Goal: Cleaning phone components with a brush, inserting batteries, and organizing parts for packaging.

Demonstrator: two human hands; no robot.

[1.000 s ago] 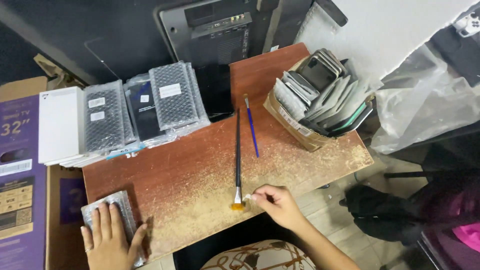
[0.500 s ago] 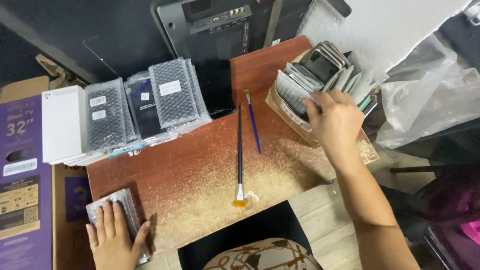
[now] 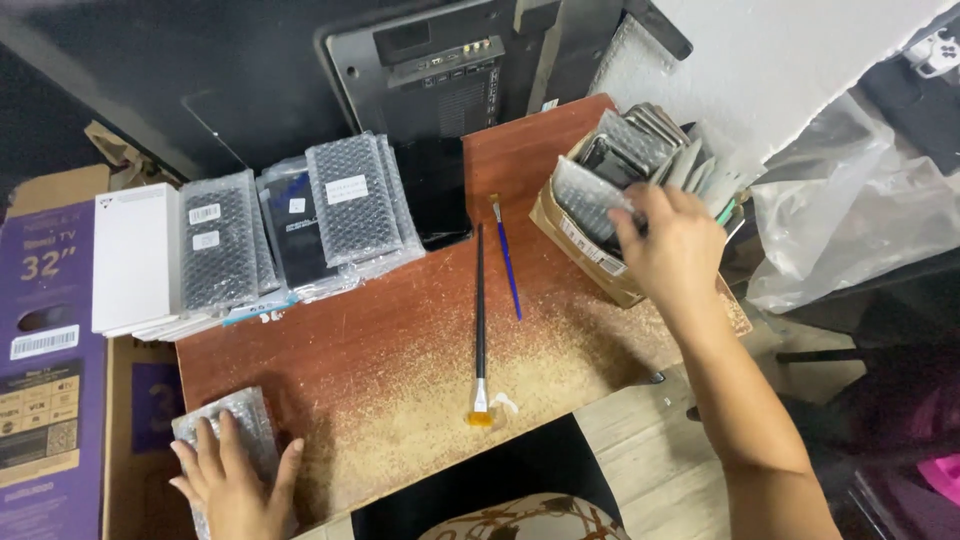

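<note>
Two hands lay far apart — the right hand (image 3: 672, 245) at two o'clock gripped a bubble-wrapped panel (image 3: 590, 200) tilted up from the cardboard box (image 3: 585, 250), while the left hand (image 3: 235, 480) at eight o'clock pressed flat, fingers spread, on a bubble-wrapped packet (image 3: 225, 420) at the counter (image 3: 400, 340) corner.

My left hand (image 3: 235, 478) lies flat on a bubble-wrapped pack (image 3: 222, 440), a small grey rectangle lying flat at the near left corner of the table (image 3: 400, 350). My right hand (image 3: 672, 245) reaches into the cardboard box (image 3: 590, 250) at the table's right edge and touches the wrapped packs (image 3: 600, 180) that stand upright in a row inside it.
</note>
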